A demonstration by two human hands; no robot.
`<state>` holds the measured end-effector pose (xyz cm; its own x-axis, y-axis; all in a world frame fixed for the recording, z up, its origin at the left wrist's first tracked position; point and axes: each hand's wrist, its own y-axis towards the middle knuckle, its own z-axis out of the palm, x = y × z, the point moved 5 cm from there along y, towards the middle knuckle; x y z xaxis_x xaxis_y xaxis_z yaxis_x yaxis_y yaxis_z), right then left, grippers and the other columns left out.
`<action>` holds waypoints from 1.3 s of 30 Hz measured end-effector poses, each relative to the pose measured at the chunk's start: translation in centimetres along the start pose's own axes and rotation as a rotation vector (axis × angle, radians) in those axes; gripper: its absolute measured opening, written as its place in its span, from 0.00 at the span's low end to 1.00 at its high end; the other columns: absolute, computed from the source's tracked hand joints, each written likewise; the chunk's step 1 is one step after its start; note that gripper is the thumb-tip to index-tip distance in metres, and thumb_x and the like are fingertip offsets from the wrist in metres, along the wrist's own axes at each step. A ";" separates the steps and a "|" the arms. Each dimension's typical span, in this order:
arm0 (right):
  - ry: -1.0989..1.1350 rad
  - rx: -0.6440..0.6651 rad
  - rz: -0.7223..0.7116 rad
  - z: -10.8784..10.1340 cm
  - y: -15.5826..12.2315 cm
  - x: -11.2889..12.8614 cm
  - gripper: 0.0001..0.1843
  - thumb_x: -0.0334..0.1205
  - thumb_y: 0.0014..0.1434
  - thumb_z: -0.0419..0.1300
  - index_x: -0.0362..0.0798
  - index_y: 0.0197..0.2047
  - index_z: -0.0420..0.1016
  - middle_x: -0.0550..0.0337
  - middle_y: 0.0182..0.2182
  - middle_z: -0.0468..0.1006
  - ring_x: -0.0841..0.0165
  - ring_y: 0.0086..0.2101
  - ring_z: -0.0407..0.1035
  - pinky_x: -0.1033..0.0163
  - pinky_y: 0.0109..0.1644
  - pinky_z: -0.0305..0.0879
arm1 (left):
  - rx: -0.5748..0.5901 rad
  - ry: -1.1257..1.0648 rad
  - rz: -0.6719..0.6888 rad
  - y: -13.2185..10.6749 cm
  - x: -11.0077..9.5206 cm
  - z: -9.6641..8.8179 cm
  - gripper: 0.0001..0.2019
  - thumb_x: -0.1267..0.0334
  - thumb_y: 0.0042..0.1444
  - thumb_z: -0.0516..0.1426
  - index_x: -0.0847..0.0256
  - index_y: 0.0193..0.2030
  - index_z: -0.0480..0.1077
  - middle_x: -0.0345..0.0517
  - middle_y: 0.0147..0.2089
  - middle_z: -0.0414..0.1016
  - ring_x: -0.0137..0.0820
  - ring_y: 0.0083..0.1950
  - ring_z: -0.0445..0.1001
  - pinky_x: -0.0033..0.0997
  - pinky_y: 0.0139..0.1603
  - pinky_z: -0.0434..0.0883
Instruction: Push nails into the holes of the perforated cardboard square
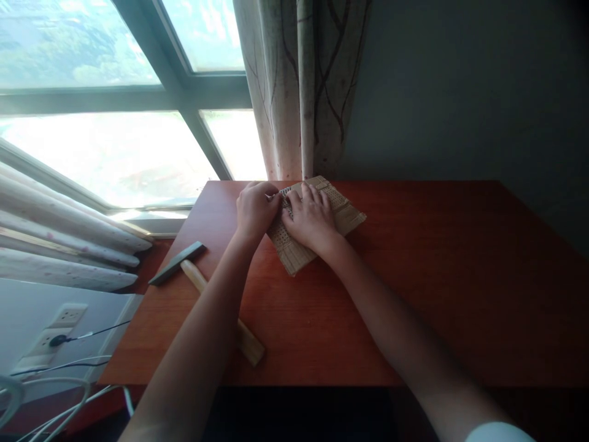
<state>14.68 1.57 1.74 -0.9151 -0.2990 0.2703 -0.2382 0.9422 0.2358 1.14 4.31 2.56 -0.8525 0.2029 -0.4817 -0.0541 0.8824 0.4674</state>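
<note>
A tan piece of cardboard point(350, 216) lies at an angle on the table, with rows of small dark marks or holes across parts of it. Over its middle, my right hand point(309, 216) rests palm down, fingers stretched out and pressing on the surface. At the upper left edge is my left hand point(257, 210), its thumb and fingers pinched together close to my right fingertips. Whatever sits in that pinch is too small or hidden to make out. A light wooden tool point(251, 345) lies partly under my left forearm, with its pale rounded end showing on the other side.
The reddish-brown table point(437, 276) stretches to the right. A dark grey flat bar point(177, 264) lies by its left edge. Windows and a patterned curtain point(285, 80) stand behind. Low on the left are a wall socket point(46, 341) with a plug and loose white cables point(69, 382).
</note>
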 end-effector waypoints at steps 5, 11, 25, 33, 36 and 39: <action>0.011 -0.008 -0.006 0.1 0.0 0.0 0.22 0.47 0.68 0.51 0.47 0.60 0.69 0.39 0.69 0.61 0.51 0.69 0.53 0.44 0.70 0.46 | 0.050 -0.015 -0.032 0.2 0.6 -0.4 0.07 0.61 0.54 0.61 0.58 0.35 0.80 0.47 0.37 0.81 0.35 0.34 0.76 0.37 0.44 0.71; 0.015 -0.021 -0.020 0.1 0.1 -0.1 0.22 0.46 0.68 0.51 0.45 0.60 0.69 0.38 0.69 0.61 0.49 0.68 0.54 0.43 0.69 0.47 | 0.085 -0.046 -0.056 0.4 1.0 -0.2 0.08 0.62 0.54 0.60 0.58 0.36 0.81 0.46 0.37 0.81 0.35 0.37 0.77 0.36 0.45 0.72; 0.036 -0.032 -0.016 0.5 0.3 -0.1 0.20 0.47 0.67 0.52 0.46 0.57 0.70 0.37 0.69 0.61 0.49 0.68 0.53 0.42 0.70 0.45 | -0.236 -0.416 0.051 2.0 0.1 -2.7 0.04 0.65 0.60 0.58 0.61 0.37 0.74 0.44 0.36 0.78 0.29 0.36 0.76 0.30 0.41 0.73; 0.034 -0.019 -0.012 0.4 0.2 -0.1 0.21 0.47 0.67 0.52 0.46 0.58 0.70 0.38 0.69 0.61 0.50 0.68 0.54 0.43 0.70 0.46 | -0.164 -0.324 -0.017 -2.9 1.4 -6.7 0.06 0.61 0.58 0.61 0.61 0.37 0.76 0.42 0.34 0.79 0.29 0.35 0.76 0.29 0.40 0.74; 0.024 -0.026 -0.019 0.3 0.2 -0.1 0.22 0.46 0.67 0.51 0.45 0.59 0.70 0.37 0.69 0.61 0.50 0.68 0.54 0.43 0.69 0.47 | -0.078 -0.200 -0.128 -6.0 3.9 -7.2 0.09 0.58 0.57 0.62 0.60 0.40 0.78 0.42 0.34 0.81 0.30 0.34 0.77 0.30 0.39 0.74; 0.020 -0.039 -0.020 0.2 0.1 -0.2 0.22 0.46 0.67 0.52 0.45 0.59 0.70 0.37 0.68 0.61 0.49 0.67 0.54 0.43 0.69 0.47 | -0.037 -0.020 -0.149 -9.0 6.1 -7.3 0.10 0.56 0.58 0.60 0.58 0.41 0.78 0.43 0.37 0.82 0.34 0.36 0.79 0.33 0.42 0.74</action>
<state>14.70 1.80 1.50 -0.9033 -0.3215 0.2840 -0.2436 0.9294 0.2773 -7.40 -5.55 0.84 -0.8229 0.0796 -0.5625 -0.1990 0.8871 0.4165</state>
